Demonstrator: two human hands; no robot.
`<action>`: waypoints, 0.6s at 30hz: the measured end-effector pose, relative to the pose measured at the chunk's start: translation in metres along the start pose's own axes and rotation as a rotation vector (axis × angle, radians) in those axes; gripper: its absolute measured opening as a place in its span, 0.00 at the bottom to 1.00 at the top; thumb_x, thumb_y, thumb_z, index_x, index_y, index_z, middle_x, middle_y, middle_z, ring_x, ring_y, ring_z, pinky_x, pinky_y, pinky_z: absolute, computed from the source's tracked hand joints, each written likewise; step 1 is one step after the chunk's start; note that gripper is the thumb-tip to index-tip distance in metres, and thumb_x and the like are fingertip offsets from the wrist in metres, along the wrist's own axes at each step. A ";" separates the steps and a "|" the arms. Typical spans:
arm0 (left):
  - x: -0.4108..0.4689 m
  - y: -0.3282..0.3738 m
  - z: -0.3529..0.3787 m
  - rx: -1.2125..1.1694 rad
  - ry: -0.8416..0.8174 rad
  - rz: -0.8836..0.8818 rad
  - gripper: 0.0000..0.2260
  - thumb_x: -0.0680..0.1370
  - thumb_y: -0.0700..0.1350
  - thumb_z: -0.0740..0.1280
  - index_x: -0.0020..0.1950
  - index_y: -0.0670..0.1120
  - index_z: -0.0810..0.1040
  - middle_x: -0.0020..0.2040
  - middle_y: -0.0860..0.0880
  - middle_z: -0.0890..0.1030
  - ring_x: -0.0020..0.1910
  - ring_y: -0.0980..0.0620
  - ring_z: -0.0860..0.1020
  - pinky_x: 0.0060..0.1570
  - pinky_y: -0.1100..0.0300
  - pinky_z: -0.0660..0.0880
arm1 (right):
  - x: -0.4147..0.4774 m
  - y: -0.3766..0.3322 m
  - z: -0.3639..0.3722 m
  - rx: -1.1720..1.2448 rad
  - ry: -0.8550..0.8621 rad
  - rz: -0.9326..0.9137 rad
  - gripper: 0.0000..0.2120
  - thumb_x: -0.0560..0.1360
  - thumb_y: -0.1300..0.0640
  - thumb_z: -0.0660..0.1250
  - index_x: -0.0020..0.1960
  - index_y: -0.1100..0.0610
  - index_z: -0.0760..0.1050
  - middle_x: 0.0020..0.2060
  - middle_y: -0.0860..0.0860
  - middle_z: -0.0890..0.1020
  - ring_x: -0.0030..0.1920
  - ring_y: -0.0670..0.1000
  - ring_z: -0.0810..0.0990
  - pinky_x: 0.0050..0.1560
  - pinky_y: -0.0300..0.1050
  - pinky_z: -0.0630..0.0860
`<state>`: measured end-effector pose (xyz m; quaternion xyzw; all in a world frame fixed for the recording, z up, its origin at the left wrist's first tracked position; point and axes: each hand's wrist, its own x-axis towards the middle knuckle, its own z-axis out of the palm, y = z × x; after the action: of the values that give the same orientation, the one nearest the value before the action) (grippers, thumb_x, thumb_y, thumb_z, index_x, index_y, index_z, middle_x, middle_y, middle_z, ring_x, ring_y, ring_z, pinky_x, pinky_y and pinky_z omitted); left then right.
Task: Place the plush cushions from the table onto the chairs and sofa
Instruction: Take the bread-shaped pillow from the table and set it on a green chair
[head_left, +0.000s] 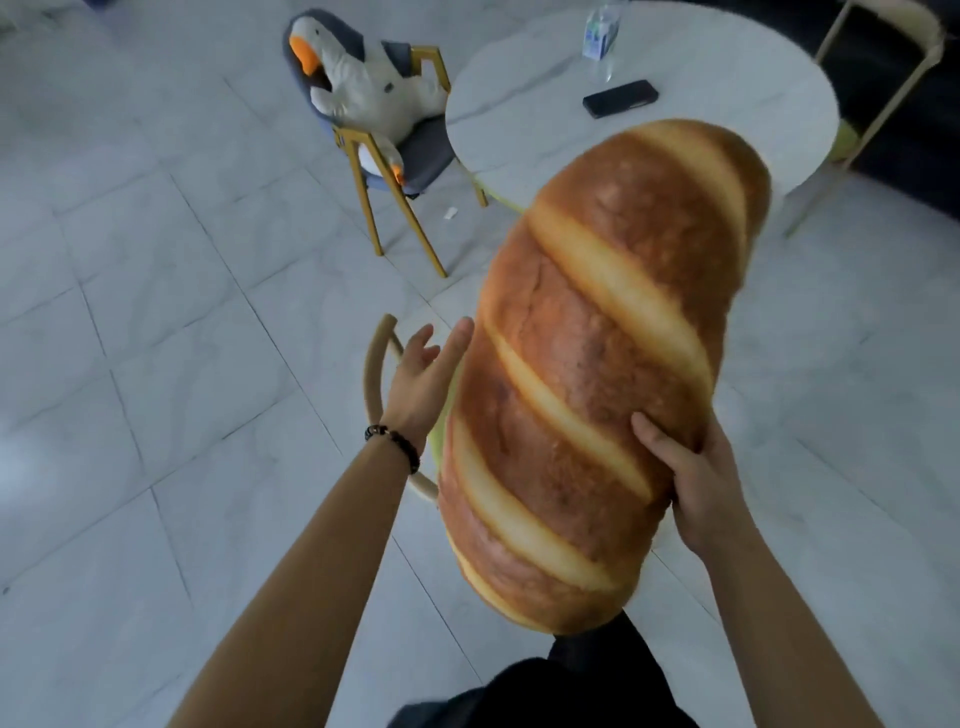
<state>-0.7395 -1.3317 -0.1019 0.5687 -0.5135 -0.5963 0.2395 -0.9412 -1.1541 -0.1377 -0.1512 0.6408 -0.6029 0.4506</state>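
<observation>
The right hand (696, 483) grips the bread-loaf cushion (597, 374) from its side, carrying its weight; the open left hand (421, 379) steadies the opposite flank, above the curved-back chair (375, 364) beneath both hands.

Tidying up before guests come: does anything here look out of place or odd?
A small white scrap lies on the pale marble floor tiles beside the gold-legged grey chair, like litter. The white goose plush slumps sideways on that chair, its orange-tipped end hanging over the seat edge.
</observation>
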 end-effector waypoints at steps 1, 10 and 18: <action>0.015 0.005 0.014 0.000 -0.006 -0.056 0.35 0.76 0.66 0.66 0.78 0.53 0.63 0.66 0.57 0.70 0.63 0.57 0.69 0.66 0.56 0.66 | 0.023 -0.007 -0.004 -0.037 -0.053 0.023 0.36 0.65 0.48 0.82 0.70 0.42 0.73 0.63 0.43 0.82 0.63 0.50 0.82 0.63 0.58 0.79; 0.119 -0.049 0.076 0.005 0.248 -0.273 0.34 0.72 0.73 0.65 0.69 0.53 0.72 0.63 0.55 0.79 0.62 0.53 0.78 0.64 0.52 0.74 | 0.204 0.026 0.015 -0.334 -0.161 0.172 0.39 0.65 0.36 0.71 0.74 0.34 0.65 0.69 0.46 0.71 0.68 0.49 0.73 0.70 0.54 0.72; 0.195 -0.171 0.041 0.276 0.418 -0.462 0.43 0.73 0.72 0.64 0.81 0.51 0.56 0.76 0.48 0.63 0.73 0.49 0.67 0.73 0.48 0.65 | 0.305 0.197 0.082 -0.777 -0.407 0.276 0.35 0.83 0.36 0.54 0.83 0.48 0.47 0.80 0.51 0.60 0.80 0.54 0.59 0.77 0.49 0.58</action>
<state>-0.7724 -1.4264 -0.3452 0.8070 -0.3867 -0.4300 0.1191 -0.9767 -1.3863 -0.4262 -0.3376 0.7319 -0.2103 0.5532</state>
